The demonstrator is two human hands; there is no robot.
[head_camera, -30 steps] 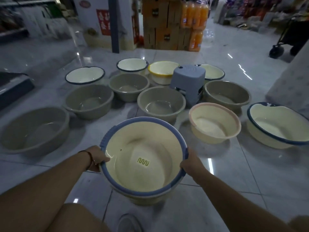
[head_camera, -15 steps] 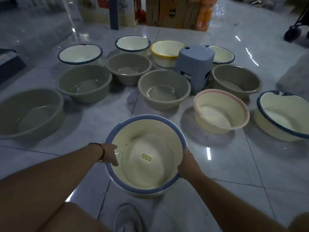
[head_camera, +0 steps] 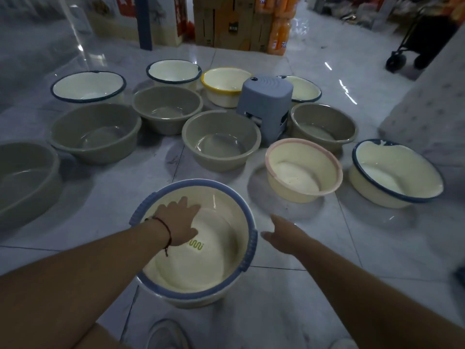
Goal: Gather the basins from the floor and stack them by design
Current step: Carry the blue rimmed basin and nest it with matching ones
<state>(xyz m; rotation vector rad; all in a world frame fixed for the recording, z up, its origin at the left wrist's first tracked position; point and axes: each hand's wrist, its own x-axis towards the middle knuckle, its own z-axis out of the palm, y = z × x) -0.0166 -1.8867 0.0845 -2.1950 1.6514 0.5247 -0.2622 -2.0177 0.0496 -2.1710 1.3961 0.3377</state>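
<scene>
Five grey basins [head_camera: 95,133] lie in an arc on the floor [head_camera: 377,235] beyond the blue-rimmed basin [head_camera: 193,244], which sits just in front of me. My left hand [head_camera: 180,222] reaches inside that basin, fingers straight and flat against its inner wall, gripping nothing. My right hand [head_camera: 281,234] hovers just right of its rim, loose and released. Further right of the blue-rimmed basin stand the pink-rimmed basin [head_camera: 303,170] and a dark-rimmed cream basin [head_camera: 396,172]; behind them, the grey stool [head_camera: 265,99].
</scene>
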